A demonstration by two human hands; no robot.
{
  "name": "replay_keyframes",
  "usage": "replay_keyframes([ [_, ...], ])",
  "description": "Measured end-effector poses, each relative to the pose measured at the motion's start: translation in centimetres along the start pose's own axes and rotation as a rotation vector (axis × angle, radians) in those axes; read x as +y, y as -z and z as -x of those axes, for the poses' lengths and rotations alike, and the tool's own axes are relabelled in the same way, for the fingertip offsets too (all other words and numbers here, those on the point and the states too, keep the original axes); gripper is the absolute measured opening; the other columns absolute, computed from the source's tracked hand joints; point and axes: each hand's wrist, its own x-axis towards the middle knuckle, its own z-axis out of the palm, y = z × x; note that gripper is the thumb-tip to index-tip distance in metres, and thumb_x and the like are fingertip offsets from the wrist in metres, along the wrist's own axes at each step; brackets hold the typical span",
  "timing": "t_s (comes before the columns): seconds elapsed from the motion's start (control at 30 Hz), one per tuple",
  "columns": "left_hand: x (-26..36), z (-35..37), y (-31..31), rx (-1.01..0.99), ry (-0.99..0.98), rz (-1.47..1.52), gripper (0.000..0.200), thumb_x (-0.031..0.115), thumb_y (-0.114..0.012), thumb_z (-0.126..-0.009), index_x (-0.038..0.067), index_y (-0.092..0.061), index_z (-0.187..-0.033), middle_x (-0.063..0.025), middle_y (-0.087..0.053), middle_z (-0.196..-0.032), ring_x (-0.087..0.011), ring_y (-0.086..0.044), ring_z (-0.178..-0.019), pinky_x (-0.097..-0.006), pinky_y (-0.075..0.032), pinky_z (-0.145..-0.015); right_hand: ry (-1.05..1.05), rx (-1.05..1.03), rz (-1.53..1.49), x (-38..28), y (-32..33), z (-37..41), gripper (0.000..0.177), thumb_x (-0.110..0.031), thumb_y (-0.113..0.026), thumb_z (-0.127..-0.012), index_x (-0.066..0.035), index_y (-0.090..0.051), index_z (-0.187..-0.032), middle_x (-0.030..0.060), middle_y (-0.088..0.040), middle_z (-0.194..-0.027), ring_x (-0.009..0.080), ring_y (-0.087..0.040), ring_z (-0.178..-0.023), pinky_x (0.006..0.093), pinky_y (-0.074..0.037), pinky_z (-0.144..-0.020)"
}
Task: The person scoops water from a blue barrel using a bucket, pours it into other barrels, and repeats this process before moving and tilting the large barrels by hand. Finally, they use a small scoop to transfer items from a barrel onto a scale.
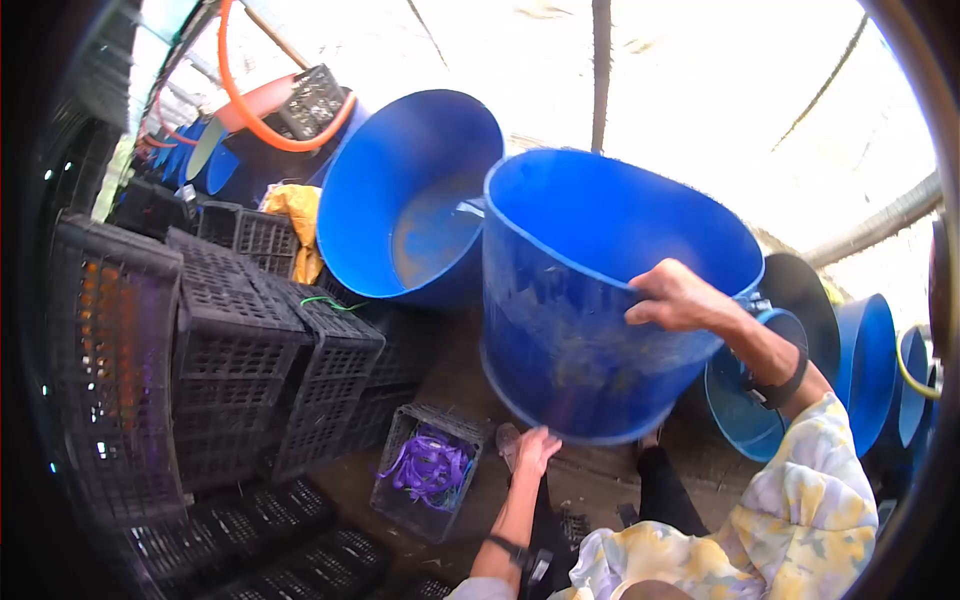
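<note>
A large blue tub [590, 340] is tilted in front of me, its open mouth facing up and away. My right hand [678, 297] is closed over its near rim, thumb and fingers on either side of the wall. Down at the tub's lower edge is my left hand [537, 450], its fingertips against the base; part of the grip is hidden. Behind and to the left, a second blue tub [350, 200] leans with its mouth toward me. Near my left hand, a dark crate [395, 480] on the ground contains tangled purple straps [432, 468].
Stacked black crates [235, 350] line the left side, with a yellow sack [297, 215] behind them. More blue tubs [868, 370] stand on the right. An orange hose [237, 90] curves at the upper left. Flat black crates [270, 515] lie at lower left.
</note>
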Motion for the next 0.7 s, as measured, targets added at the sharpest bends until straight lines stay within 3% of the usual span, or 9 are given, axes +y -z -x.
replay_keyframes([
  [0.07,1.8,-0.2,-1.8,-0.050,0.032,0.003,0.017,0.008,-0.053,-0.082,0.001,-0.054,-0.097,-0.0170,-0.060,-0.084,-0.0346,-0.061,-0.080,-0.0537,-0.051,-0.073,0.126,0.137,0.311,2.1,-7.0,0.6,0.020,-0.026,-0.063,-0.070,-0.008,-0.067,-0.076,0.0164,-0.061,-0.065,0.0346,-0.062,-0.065,0.0409,-0.049,-0.060],
  [0.1,2.1,-0.5,-1.4,-0.119,-0.002,0.036,0.017,0.009,-0.053,-0.082,0.001,-0.054,-0.097,-0.0179,-0.060,-0.088,-0.0347,-0.061,-0.081,-0.0547,-0.051,-0.072,0.082,0.033,0.271,3.0,-10.7,0.8,0.016,-0.023,-0.061,-0.067,-0.008,-0.066,-0.071,0.0148,-0.062,-0.064,0.0344,-0.062,-0.063,0.0417,-0.049,-0.058],
  [0.13,2.8,0.2,-2.5,0.005,-0.078,-0.065,0.023,0.009,-0.054,-0.083,-0.001,-0.053,-0.104,-0.0190,-0.060,-0.089,-0.0339,-0.061,-0.083,-0.0520,-0.052,-0.072,0.050,-0.145,0.268,4.7,-14.7,0.8,0.015,-0.021,-0.061,-0.062,-0.008,-0.065,-0.067,0.0152,-0.061,-0.062,0.0332,-0.062,-0.060,0.0418,-0.049,-0.055],
  [0.2,4.1,1.1,-1.8,-0.002,-0.184,-0.205,0.038,0.008,-0.054,-0.083,-0.005,-0.045,-0.118,-0.0224,-0.059,-0.097,-0.0330,-0.061,-0.089,-0.0477,-0.053,-0.073,0.138,-0.200,0.344,8.8,-22.4,0.7,0.019,-0.018,-0.060,-0.062,-0.005,-0.061,-0.075,0.0131,-0.062,-0.062,0.0278,-0.063,-0.058,0.0401,-0.049,-0.051],
  [0.33,5.4,1.5,1.7,0.136,-0.081,-0.196,0.017,0.005,-0.052,-0.083,-0.003,-0.054,-0.099,-0.0199,-0.062,-0.088,-0.0307,-0.064,-0.078,-0.0419,-0.055,-0.066,0.172,-0.067,0.327,12.5,-30.7,-1.4,0.009,-0.014,-0.058,-0.064,-0.007,-0.061,-0.061,0.0127,-0.062,-0.061,0.0287,-0.063,-0.057,0.0405,-0.049,-0.048],
  [0.47,4.6,1.3,3.6,0.289,-0.057,-0.252,0.010,0.009,-0.056,-0.082,0.001,-0.054,-0.086,-0.0162,-0.062,-0.073,-0.0281,-0.063,-0.059,-0.0417,-0.056,-0.055,0.191,0.101,0.222,12.9,-31.8,-0.4,0.011,-0.017,-0.059,-0.066,-0.008,-0.062,-0.062,0.0117,-0.061,-0.060,0.0272,-0.063,-0.058,0.0399,-0.049,-0.048],
  [0.53,4.0,1.4,1.4,0.305,-0.060,-0.273,0.014,0.014,-0.059,-0.082,0.002,-0.053,-0.085,-0.0145,-0.060,-0.067,-0.0269,-0.061,-0.054,-0.0411,-0.055,-0.049,0.079,-0.001,0.123,13.1,-30.9,0.3,0.011,-0.016,-0.059,-0.066,-0.006,-0.062,-0.066,0.0123,-0.062,-0.060,0.0294,-0.063,-0.058,0.0426,-0.049,-0.052],
  [0.57,3.6,1.2,0.5,0.260,-0.052,-0.310,0.017,0.019,-0.059,-0.083,0.003,-0.052,-0.085,-0.0134,-0.060,-0.065,-0.0257,-0.060,-0.052,-0.0393,-0.054,-0.046,0.007,-0.027,-0.019,13.5,-30.3,1.2,0.019,-0.020,-0.058,-0.073,-0.002,-0.061,-0.079,0.0147,-0.064,-0.074,0.0337,-0.063,-0.067,0.0432,-0.050,-0.057],
  [0.7,2.2,4.4,-6.3,0.156,-0.233,-0.477,0.021,0.025,-0.057,-0.085,0.005,-0.051,-0.083,-0.0098,-0.058,-0.062,-0.0216,-0.058,-0.050,-0.0347,-0.053,-0.047,-0.067,0.506,-0.263,17.2,-22.1,11.1,0.015,-0.018,-0.058,-0.077,-0.005,-0.058,-0.085,0.0122,-0.061,-0.083,0.0329,-0.059,-0.075,0.0408,-0.047,-0.064],
])
